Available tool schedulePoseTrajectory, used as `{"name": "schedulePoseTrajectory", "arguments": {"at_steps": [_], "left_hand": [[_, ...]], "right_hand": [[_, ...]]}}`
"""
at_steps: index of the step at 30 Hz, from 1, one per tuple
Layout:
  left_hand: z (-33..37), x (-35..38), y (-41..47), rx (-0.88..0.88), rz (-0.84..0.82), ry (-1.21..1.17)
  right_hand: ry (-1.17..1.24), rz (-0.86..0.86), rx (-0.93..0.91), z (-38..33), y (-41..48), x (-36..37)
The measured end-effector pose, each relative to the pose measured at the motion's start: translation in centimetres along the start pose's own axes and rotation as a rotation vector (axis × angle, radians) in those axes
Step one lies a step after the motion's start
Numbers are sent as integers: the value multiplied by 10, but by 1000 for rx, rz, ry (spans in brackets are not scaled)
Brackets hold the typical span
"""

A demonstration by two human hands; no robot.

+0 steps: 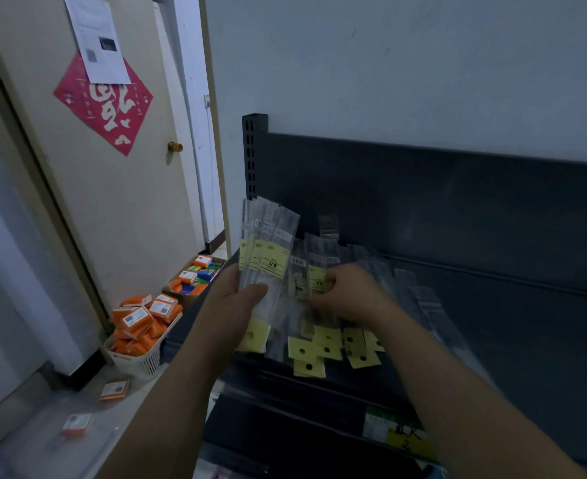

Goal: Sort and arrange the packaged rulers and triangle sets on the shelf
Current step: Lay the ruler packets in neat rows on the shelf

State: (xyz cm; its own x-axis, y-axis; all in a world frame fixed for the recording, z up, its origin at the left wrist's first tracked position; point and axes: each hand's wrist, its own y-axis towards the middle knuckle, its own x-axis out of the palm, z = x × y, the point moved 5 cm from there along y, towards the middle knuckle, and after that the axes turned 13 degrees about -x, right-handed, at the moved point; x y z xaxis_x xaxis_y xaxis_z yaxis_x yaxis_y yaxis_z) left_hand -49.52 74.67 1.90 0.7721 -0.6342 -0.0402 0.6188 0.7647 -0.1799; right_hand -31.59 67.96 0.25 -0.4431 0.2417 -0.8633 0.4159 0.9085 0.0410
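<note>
My left hand [240,299] grips a fanned bundle of clear packaged rulers [268,243] with yellow labels, held upright above the left end of the dark shelf [492,305]. My right hand [351,292] pinches one more packaged ruler [311,274] by its yellow label, just right of the bundle. Beneath both hands, several other ruler packs [333,344] lie on the shelf with their yellow hang tabs toward me. More clear packs [413,292] lie spread to the right, partly hidden by my right forearm.
The dark shelf back panel [423,195] rises behind the packs. A white basket of orange boxes [140,326] stands on the floor at left, with a box of coloured packs [195,274] behind it. A door [112,167] is at left. A lower shelf carries a yellow-green label [396,433].
</note>
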Motion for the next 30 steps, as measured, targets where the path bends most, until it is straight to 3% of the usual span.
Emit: {"name": "schedulePoseTrajectory", "arguments": {"at_steps": [9, 17, 22, 26, 30], "left_hand": [[-3, -7, 2, -16, -2, -29], [-10, -8, 9, -78, 12, -33], [-13, -6, 14, -102, 28, -6], [-11, -5, 18, -102, 49, -20], [-8, -6, 21, -89, 57, -26]], "right_hand": [[-8, -69, 52, -7, 3, -2], [369, 77, 163, 18, 9, -5], [257, 123, 78, 19, 10, -10], [131, 37, 25, 9, 15, -3], [308, 31, 93, 12, 16, -4]]}}
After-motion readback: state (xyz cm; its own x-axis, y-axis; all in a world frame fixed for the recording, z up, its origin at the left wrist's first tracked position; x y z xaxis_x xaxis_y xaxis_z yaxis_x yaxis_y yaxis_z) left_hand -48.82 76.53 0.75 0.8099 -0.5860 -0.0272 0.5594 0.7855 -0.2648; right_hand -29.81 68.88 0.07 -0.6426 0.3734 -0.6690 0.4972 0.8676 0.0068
